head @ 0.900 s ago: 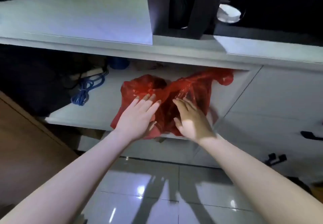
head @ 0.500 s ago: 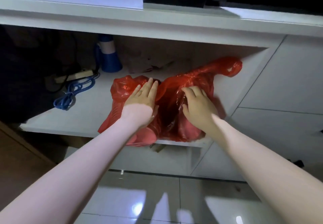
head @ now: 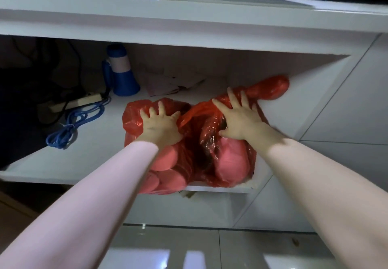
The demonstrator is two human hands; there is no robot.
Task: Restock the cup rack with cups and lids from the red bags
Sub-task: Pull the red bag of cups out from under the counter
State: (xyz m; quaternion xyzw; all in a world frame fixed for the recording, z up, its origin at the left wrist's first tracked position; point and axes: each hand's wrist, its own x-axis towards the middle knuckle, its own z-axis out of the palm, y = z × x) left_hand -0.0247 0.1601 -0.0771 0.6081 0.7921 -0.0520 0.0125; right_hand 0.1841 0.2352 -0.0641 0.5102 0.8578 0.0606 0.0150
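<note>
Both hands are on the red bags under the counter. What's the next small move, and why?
Probably curl the fingers into the plastic and draw both bags forward off the shelf. The left hand and right hand lie spread on the red bags, which already overhang the front edge.

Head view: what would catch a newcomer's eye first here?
The red bags stand out, lying on the white shelf under the counter, with round pinkish shapes showing through the plastic at the shelf's front edge. The left hand and the right hand rest spread on top of them. At the shelf's left sit a blue and white megaphone and a coiled blue cable.
</note>
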